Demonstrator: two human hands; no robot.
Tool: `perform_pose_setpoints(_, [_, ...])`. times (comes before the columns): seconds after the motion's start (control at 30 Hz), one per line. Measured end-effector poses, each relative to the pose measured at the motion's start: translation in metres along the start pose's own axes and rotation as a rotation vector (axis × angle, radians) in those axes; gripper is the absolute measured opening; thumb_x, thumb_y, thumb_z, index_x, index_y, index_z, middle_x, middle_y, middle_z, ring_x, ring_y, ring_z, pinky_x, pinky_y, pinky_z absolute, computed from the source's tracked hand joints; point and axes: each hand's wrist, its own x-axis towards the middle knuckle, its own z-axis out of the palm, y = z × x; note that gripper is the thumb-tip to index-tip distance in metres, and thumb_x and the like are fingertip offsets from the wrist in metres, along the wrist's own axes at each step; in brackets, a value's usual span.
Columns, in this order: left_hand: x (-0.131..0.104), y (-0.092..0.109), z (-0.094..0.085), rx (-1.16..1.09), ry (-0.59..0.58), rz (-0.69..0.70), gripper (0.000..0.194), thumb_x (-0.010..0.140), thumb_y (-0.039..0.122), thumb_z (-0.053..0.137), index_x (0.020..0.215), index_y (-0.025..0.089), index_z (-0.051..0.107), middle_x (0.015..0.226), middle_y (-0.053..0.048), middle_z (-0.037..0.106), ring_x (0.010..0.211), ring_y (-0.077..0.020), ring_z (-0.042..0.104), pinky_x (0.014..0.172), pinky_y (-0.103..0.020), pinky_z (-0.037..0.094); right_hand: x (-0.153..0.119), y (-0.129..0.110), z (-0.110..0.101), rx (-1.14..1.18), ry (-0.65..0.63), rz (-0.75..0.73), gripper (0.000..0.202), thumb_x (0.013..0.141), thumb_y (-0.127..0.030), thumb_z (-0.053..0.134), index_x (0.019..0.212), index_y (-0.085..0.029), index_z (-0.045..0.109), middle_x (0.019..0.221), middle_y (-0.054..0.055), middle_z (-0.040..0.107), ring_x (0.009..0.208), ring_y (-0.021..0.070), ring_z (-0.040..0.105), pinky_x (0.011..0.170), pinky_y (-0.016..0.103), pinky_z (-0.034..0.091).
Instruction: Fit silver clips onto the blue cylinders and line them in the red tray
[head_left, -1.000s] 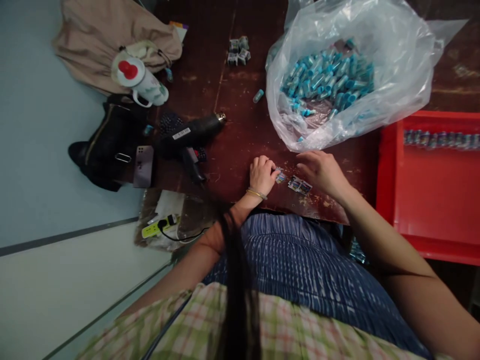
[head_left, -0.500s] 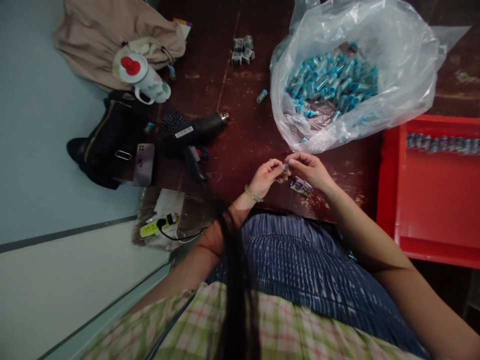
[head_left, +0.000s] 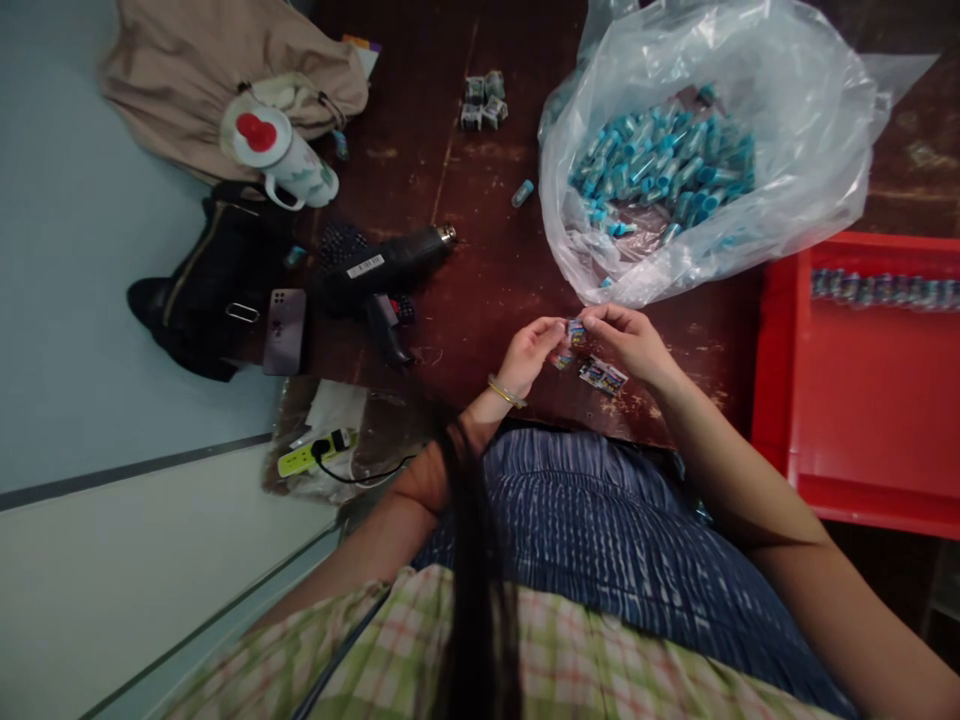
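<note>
Between my hands, near the table's front edge, is a small colourful printed label. My left hand pinches its left side, and another small printed piece shows beneath those fingers. My right hand has its thumb and fingertips closed on the label's right side. Just below, several printed labels lie in a small pile on the dark red table. Beyond my hands a clear plastic bag stands open around many small tubes with blue caps.
At right is a red tray with a row of tubes. A heat gun, phone, black bag and white mug are at left. Small packs and a single tube lie farther back. A power strip is lower left.
The label between my fingertips now faces up with its colourful print showing more clearly. My hands have barely moved, and the view has shifted slightly.
</note>
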Motion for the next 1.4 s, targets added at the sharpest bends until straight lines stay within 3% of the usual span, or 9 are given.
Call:
perform_pose_setpoints(0.2, [0.004, -0.003, -0.002, 0.183, -0.039, 0.064, 0.05, 0.074, 0.062, 0.092, 0.072, 0.016, 0.074, 0.068, 0.0, 0.067, 0.065, -0.0106, 0.056, 0.066, -0.024, 0.045, -0.001, -0.005, 0.003, 0.001, 0.048, 0.008, 0.055, 0.068, -0.071, 0.094, 0.086, -0.022, 0.077, 0.087, -0.001, 0.073, 0.084, 0.0152, 0.061, 0.085, 0.029, 0.052])
perform_pose_setpoints(0.4, [0.007, -0.003, -0.004, 0.225, 0.012, 0.095, 0.044, 0.073, 0.057, 0.092, 0.071, 0.016, 0.077, 0.069, -0.002, 0.071, 0.065, -0.0121, 0.057, 0.067, -0.026, 0.046, -0.001, -0.003, 0.003, -0.091, 0.018, -0.048, 0.043, 0.08, -0.064, 0.087, 0.085, -0.023, 0.075, 0.086, 0.0, 0.073, 0.083, 0.0169, 0.062, 0.084, 0.03, 0.052])
perform_pose_setpoints(0.57, [0.012, -0.003, -0.007, 0.256, 0.08, 0.119, 0.042, 0.068, 0.055, 0.094, 0.068, 0.016, 0.078, 0.068, -0.002, 0.071, 0.065, -0.0126, 0.057, 0.067, -0.026, 0.044, 0.067, -0.027, -0.047, -0.558, 0.205, -0.287, 0.013, 0.097, -0.029, 0.069, 0.102, -0.021, 0.077, 0.099, 0.004, 0.077, 0.086, 0.0166, 0.061, 0.089, 0.031, 0.051])
perform_pose_setpoints(0.67, [0.011, -0.001, -0.006, 0.242, 0.081, 0.107, 0.041, 0.064, 0.054, 0.095, 0.069, 0.016, 0.079, 0.069, -0.002, 0.073, 0.066, -0.0129, 0.058, 0.068, -0.027, 0.045, 0.125, -0.044, -0.078, -0.904, 0.284, -0.311, 0.021, 0.098, -0.014, 0.059, 0.109, -0.018, 0.077, 0.115, 0.009, 0.079, 0.097, 0.0202, 0.066, 0.099, 0.035, 0.051])
perform_pose_setpoints(0.87, [0.006, 0.002, -0.008, 0.22, 0.128, 0.071, 0.041, 0.061, 0.054, 0.094, 0.067, 0.016, 0.079, 0.065, -0.001, 0.071, 0.064, -0.0127, 0.057, 0.067, -0.026, 0.045, 0.17, -0.046, -0.07, -1.204, 0.216, -0.216, 0.023, 0.094, -0.01, 0.063, 0.11, -0.014, 0.078, 0.123, 0.015, 0.077, 0.109, 0.0258, 0.067, 0.103, 0.039, 0.049])
perform_pose_setpoints(1.03, [0.006, 0.006, -0.011, 0.215, 0.105, 0.087, 0.042, 0.062, 0.054, 0.096, 0.068, 0.016, 0.079, 0.068, -0.002, 0.073, 0.066, -0.0138, 0.059, 0.069, -0.027, 0.047, 0.156, -0.043, -0.057, -1.289, 0.254, -0.266, 0.009, 0.092, -0.006, 0.073, 0.101, -0.006, 0.073, 0.123, 0.022, 0.075, 0.122, 0.0262, 0.056, 0.118, 0.053, 0.033])
perform_pose_setpoints(1.13, [0.005, 0.008, -0.013, 0.213, 0.09, 0.124, 0.037, 0.064, 0.048, 0.097, 0.069, 0.016, 0.08, 0.072, -0.003, 0.075, 0.069, -0.0145, 0.062, 0.073, -0.027, 0.049, 0.132, -0.053, -0.061, -1.037, 0.315, -0.32, 0.017, 0.09, -0.004, 0.075, 0.105, -0.012, 0.071, 0.114, 0.014, 0.077, 0.103, 0.0182, 0.059, 0.107, 0.04, 0.043])
perform_pose_setpoints(1.27, [0.002, 0.009, -0.013, 0.235, 0.081, 0.129, 0.027, 0.07, 0.036, 0.097, 0.069, 0.015, 0.08, 0.072, -0.003, 0.076, 0.069, -0.0139, 0.062, 0.072, -0.026, 0.048, 0.07, -0.074, -0.053, -0.546, -0.052, -0.271, 0.021, 0.09, -0.031, 0.086, 0.104, -0.02, 0.075, 0.09, 0.002, 0.073, 0.077, 0.0136, 0.061, 0.078, 0.029, 0.053])
perform_pose_setpoints(1.4, [0.0, 0.013, -0.006, 0.311, 0.038, 0.119, 0.03, 0.071, 0.037, 0.098, 0.066, 0.015, 0.077, 0.07, -0.003, 0.073, 0.067, -0.0134, 0.06, 0.069, -0.027, 0.046, 0.014, -0.09, -0.035, -0.403, -0.3, -0.163, 0.042, 0.09, -0.058, 0.084, 0.111, -0.022, 0.081, 0.082, 0.001, 0.072, 0.074, 0.0155, 0.065, 0.075, 0.032, 0.057])
